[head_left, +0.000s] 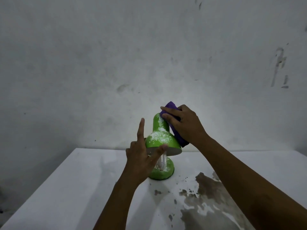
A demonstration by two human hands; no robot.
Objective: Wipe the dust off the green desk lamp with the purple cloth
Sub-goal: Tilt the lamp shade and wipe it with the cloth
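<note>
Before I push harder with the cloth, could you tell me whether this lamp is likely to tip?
Probably yes: the green desk lamp looks top-heavy, its wide shade above a small round base. The left hand steadying the shade's rim suggests so. Its bulb is likely fragile.

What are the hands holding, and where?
The right hand holds the purple cloth bunched near its upper end, against the green desk lamp. The left hand steadies the shade's rim.

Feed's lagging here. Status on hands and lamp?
Right hand pressing purple cloth on lamp top. Left hand steadying shade rim. Dust remains on shade. Nothing blocking.
</note>
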